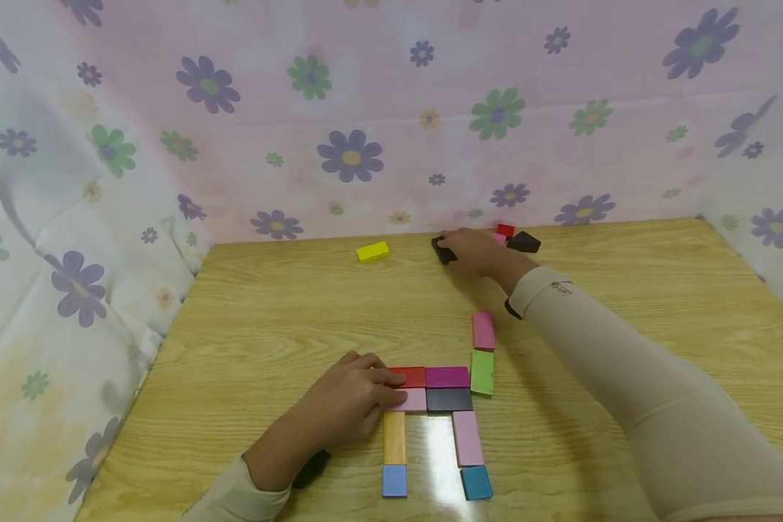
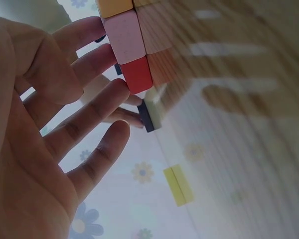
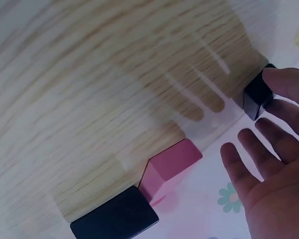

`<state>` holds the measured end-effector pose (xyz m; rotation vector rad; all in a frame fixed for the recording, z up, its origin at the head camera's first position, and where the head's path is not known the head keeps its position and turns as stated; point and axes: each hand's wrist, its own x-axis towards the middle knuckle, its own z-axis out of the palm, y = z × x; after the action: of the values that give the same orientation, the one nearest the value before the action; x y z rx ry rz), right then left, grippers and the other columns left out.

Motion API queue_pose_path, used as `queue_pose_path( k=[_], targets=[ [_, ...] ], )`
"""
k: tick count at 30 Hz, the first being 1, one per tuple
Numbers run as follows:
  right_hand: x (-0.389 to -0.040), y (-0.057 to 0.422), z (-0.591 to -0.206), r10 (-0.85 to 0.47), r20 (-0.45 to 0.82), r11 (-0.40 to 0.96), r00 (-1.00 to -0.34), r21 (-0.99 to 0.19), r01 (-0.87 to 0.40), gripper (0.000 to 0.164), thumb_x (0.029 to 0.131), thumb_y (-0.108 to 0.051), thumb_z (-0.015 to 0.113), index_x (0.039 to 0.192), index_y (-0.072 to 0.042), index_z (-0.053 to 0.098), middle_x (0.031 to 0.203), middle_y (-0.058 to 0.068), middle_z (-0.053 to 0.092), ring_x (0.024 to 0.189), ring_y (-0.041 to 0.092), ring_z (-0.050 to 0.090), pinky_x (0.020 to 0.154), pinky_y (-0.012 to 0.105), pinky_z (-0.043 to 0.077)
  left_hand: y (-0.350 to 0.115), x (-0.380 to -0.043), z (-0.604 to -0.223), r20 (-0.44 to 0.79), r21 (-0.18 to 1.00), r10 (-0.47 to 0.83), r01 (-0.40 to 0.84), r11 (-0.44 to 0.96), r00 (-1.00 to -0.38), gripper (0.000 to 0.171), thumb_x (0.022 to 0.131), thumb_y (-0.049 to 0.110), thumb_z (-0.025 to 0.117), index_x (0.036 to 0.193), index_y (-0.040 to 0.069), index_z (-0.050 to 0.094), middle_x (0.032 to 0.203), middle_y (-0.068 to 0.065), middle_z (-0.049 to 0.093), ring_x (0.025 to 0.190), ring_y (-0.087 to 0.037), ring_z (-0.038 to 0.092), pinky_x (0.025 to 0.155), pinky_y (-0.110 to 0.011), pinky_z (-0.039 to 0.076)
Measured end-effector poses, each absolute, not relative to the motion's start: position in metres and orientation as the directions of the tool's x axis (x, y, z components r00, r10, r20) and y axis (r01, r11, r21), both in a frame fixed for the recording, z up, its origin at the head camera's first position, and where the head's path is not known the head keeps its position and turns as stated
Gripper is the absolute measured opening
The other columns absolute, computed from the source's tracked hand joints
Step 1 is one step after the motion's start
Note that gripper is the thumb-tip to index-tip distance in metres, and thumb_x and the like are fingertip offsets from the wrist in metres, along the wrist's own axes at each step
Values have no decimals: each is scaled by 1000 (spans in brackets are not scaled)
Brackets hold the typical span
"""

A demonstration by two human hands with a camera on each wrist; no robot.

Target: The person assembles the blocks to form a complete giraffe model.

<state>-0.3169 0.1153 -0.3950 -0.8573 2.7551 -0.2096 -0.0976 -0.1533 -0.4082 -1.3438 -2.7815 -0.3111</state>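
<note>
My left hand (image 1: pixel 349 397) touches the left ends of a red block (image 1: pixel 412 377) and a light pink block (image 1: pixel 415 400) with its fingertips. A magenta block (image 1: pixel 446 377) and a dark grey block (image 1: pixel 449 399) continue these two rows to the right. Below them, an orange block (image 1: pixel 394 438) and a pink block (image 1: pixel 467 438) stand as two columns, with a light blue block (image 1: pixel 394 481) and a teal block (image 1: pixel 475 483) at their lower ends. At the table's back edge my right hand (image 1: pixel 473 252) pinches a black block (image 3: pixel 259 92) between thumb and fingers.
A green block (image 1: pixel 482 373) and a rose-pink block (image 1: pixel 483 330) extend up from the figure's right side. A yellow block (image 1: pixel 373 252) lies at the back. Another black block (image 1: pixel 524 242), a small red block (image 1: pixel 505 230) and a pink one (image 3: pixel 172 164) lie right of my right hand.
</note>
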Motion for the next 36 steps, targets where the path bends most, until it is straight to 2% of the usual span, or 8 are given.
queue_pose_path(
  k=[6,10,13,16,21,25,28,36],
  targets=[
    [-311,120,-394,-589,-152,804,-794,-212,-556,48,93,-16,69,138,-1,59,146,20,53,133,39,51,110,53,42,-153,-96,-408,111,177,765,770,613,-634,31,93,9,60,112,24,79,123,8,71,109,-14,61,92,-37,48],
    [-305,123,-395,-602,-105,780,-791,-291,-555,50,87,-19,76,132,1,64,119,17,68,98,27,64,88,41,53,-152,-96,-408,99,181,762,765,619,-640,30,93,10,60,112,24,79,124,9,71,112,-14,61,94,-39,48],
    [-300,126,-395,-595,-111,769,-796,-367,-523,55,85,-20,78,133,1,63,83,9,66,68,17,52,67,32,45,-152,-96,-408,98,182,761,763,620,-641,30,93,11,61,112,24,79,124,9,71,112,-14,62,93,-38,48],
    [-294,129,-393,-590,-141,763,-795,-420,-491,59,84,-20,79,136,1,60,61,1,49,55,13,42,58,29,36,-152,-96,-408,106,178,761,765,619,-640,29,93,11,61,112,25,79,124,9,71,110,-13,62,91,-37,48],
    [-285,140,-392,-571,-172,757,-803,-489,-433,63,84,-19,80,139,0,56,56,-1,47,58,13,44,59,30,37,-152,-95,-408,115,177,762,768,615,-637,29,94,11,60,112,24,79,123,9,71,108,-13,62,90,-35,48],
    [-277,154,-392,-572,-150,750,-806,-494,-440,61,84,-20,81,137,-1,59,80,8,62,79,20,59,67,33,45,-152,-95,-409,109,180,763,767,616,-637,29,94,11,60,113,24,79,124,9,71,108,-13,62,89,-35,47],
    [-269,165,-392,-576,-119,750,-809,-469,-465,56,84,-23,81,133,-2,63,101,10,65,88,21,60,73,35,48,-152,-95,-409,112,178,762,767,616,-638,29,93,11,60,112,24,79,123,9,71,109,-13,62,89,-35,47],
    [-257,184,-398,-547,-126,760,-827,-489,-428,54,83,-23,82,130,-3,66,87,7,58,77,19,46,69,34,41,-152,-95,-410,134,177,764,773,609,-632,28,92,11,62,110,24,79,122,9,72,109,-13,63,89,-35,47]
  ],
)
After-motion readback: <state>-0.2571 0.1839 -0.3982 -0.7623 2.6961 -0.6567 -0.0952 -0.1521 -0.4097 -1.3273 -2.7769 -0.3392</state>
